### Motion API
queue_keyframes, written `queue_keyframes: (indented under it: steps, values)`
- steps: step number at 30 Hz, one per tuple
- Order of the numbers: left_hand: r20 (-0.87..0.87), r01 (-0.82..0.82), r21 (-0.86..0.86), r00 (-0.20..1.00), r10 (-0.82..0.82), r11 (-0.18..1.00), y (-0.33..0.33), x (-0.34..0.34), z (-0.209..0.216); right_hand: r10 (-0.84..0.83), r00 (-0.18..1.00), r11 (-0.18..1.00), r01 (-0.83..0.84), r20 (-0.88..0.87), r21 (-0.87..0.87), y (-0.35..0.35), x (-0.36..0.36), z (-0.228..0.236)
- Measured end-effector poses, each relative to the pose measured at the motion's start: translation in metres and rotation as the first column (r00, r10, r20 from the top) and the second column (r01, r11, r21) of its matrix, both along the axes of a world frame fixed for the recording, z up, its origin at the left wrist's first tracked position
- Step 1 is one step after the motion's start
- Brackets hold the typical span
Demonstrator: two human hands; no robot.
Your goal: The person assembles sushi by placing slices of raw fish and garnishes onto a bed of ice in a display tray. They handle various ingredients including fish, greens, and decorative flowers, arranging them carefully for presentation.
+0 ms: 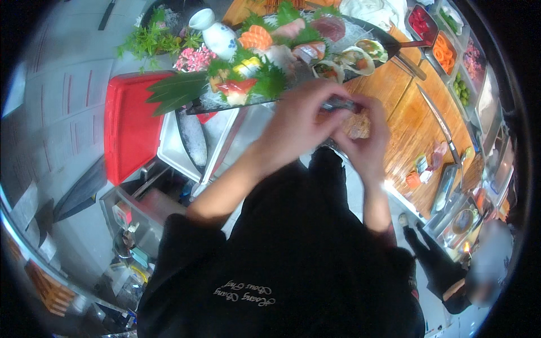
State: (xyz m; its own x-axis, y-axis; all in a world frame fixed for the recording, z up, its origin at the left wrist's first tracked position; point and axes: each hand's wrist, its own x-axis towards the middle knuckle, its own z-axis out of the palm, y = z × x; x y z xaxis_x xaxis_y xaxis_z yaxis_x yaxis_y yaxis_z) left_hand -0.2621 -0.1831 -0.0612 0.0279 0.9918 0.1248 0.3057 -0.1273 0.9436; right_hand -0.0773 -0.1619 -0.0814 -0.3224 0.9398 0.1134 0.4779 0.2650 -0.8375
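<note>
My left hand (307, 115) and my right hand (369, 135) meet over the near edge of the food platter, fingers curled and closed. Between their fingertips is a small dark grey, shiny thing (336, 104), slightly blurred; its kind is unclear. A rough tan-brown piece (358, 125) shows inside the curve of my right hand; I cannot tell whether it is gripped or lies behind. Just beyond the hands, the dark platter (376, 35) carries orange salmon slices (255, 38), green leaves, shredded white garnish and several topped oyster shells (357, 59).
To the right, a wooden board (408, 127) bears a long knife (438, 119) and food scraps. Garnish trays (444, 53) line the far right. A red lid (132, 124) stands beside a white box (174, 143) holding a fish (193, 138). Another person (490, 265) is at lower right.
</note>
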Motion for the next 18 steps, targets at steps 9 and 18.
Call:
queue_keyframes:
  steps: [9,18]
  values:
    - [-0.097,-0.162,-0.135,0.984,0.15,0.977,-0.019,-0.124,-0.037,0.07,0.97,0.973,-0.117,0.232,0.197,0.003,-0.144,-0.042]
    - [-0.439,-0.058,-0.016,0.897,0.045,0.998,-0.013,-0.136,-0.049,0.037,0.945,0.974,-0.107,0.326,0.198,0.006,-0.155,-0.052]
